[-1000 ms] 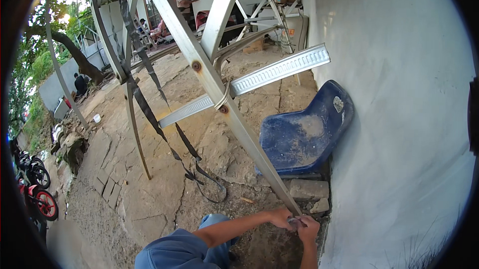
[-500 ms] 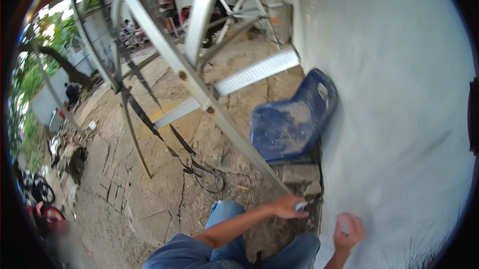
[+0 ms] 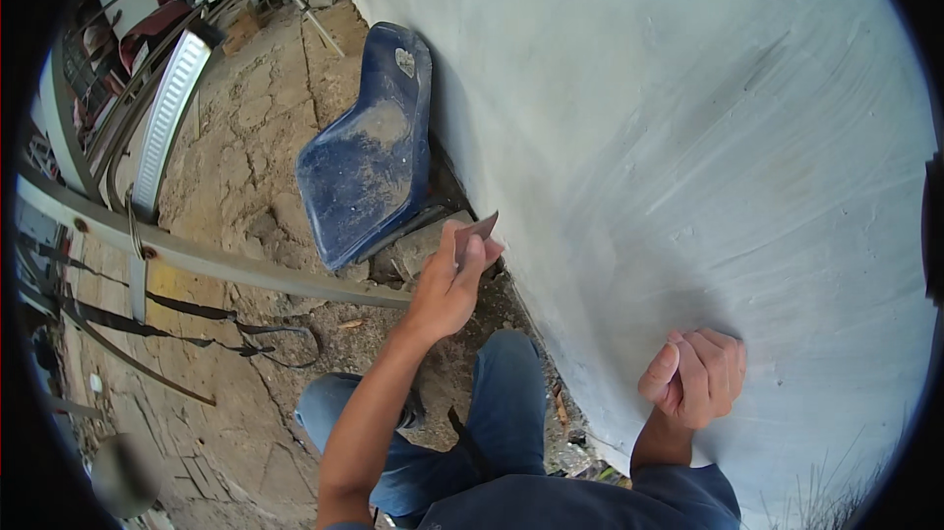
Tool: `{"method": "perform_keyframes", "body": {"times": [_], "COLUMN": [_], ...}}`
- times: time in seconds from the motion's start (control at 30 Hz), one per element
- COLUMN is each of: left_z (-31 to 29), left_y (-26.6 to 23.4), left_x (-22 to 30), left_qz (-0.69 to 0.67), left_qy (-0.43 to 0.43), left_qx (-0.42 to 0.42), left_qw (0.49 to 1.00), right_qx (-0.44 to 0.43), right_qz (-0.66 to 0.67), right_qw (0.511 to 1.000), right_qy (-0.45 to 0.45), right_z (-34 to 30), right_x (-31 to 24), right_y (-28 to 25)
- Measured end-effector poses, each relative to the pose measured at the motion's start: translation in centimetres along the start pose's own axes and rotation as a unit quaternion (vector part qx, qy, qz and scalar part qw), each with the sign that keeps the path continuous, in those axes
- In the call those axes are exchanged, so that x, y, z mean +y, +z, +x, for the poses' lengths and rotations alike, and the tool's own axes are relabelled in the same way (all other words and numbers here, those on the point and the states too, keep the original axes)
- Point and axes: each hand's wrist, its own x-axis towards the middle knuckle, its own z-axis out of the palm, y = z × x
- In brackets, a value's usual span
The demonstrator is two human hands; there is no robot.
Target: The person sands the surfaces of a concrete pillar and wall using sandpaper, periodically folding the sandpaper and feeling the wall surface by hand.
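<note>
Left hand (image 3: 444, 286): near the foot of the wall (image 3: 629, 137), wrist tipped toward it; we see the thumb pinched against the fingers. Right hand (image 3: 698, 378): in front of the wall, fingers curled into a loose fist; we cannot tell whether it touches. Knees (image 3: 509, 368) bent, the right one nearer the wall.

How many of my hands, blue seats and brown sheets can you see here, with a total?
Hands: 2, left hand and right hand
Blue seat: 1
Brown sheet: 1
Total: 4
</note>
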Motion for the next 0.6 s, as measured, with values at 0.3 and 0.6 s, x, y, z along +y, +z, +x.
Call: {"method": "perform_keyframes", "body": {"times": [0.3,0.6], "left_z": [7.4,7.7], "left_y": [9.5,12.1], "left_x": [4.4,4.3], "left_qz": [-0.039,0.075], "left_qy": [0.118,0.431], "left_qx": [0.27,0.313], "left_qw": [0.955,0.843], "right_qx": [-0.026,0.009], "right_qz": [-0.006,0.008], "right_qw": [1.0,1.0], "right_qy": [-0.012,-0.016], "right_z": [0.0,-0.3], "right_x": [-0.7,-0.5], "right_y": [0.6,0.6]}}
